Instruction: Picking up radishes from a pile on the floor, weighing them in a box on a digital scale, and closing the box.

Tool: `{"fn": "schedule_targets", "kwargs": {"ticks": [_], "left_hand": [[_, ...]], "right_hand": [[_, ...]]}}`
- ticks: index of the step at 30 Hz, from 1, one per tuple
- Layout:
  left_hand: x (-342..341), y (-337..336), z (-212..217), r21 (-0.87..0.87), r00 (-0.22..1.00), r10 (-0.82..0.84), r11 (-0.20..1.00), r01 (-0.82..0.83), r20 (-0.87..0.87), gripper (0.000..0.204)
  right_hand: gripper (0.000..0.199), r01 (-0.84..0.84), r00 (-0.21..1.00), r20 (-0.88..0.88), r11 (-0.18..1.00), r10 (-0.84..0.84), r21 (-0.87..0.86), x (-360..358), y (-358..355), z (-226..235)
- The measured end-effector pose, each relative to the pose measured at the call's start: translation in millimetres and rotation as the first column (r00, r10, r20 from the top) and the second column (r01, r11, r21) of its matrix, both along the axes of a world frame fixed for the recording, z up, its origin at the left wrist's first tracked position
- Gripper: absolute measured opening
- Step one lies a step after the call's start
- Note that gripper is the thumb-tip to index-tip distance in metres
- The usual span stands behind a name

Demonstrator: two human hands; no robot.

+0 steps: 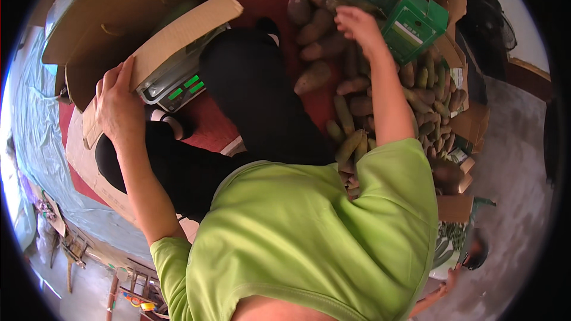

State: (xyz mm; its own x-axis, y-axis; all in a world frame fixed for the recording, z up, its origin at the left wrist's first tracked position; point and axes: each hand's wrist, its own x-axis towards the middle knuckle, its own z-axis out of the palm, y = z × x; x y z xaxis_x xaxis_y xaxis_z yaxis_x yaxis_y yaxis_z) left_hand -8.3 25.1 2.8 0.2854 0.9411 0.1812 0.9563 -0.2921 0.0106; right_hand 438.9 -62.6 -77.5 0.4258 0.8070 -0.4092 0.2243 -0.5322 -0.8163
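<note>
A large open cardboard box [119,24] sits on a digital scale [178,92] with green lit displays, left of my knees. My left hand [116,104] grips the near corner of a box flap [184,35], its fingers over the edge. Inside the box, the contents are mostly hidden; something dark green shows at the bottom. My right hand [355,24] is raised over a pile of long root vegetables [318,27], reddish-brown and greenish. Its fingers are loosely bent and apart, with nothing visible in them. A greenish root vegetable [355,1] lies just beyond its fingertips.
A green printed carton [415,27] stands right of my right hand, beside open brown boxes [457,6]. More root vegetables [431,83] spread down the right side. Red cloth [214,122] covers the floor; blue plastic sheeting [38,119] lies left. Another person's arm [437,291] shows lower right.
</note>
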Motion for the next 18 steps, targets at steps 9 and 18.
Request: {"fn": "schedule_targets", "kwargs": {"ticks": [9,18], "left_hand": [[-6.6,2.8,-8.9,0.027,1.0,-0.021,0.999,0.02,0.022,0.055],[-1.4,2.0,-6.3,0.066,0.996,-0.085,0.994,0.084,0.012,0.047]], "right_hand": [[0.026,0.223,0.934,-0.157,0.867,-0.321,-0.447,-54.2,-178.9,-178.6],[0.03,0.03,0.999,0.044,0.912,-0.013,-0.409,-64.0,-250.4,-253.5]]}}
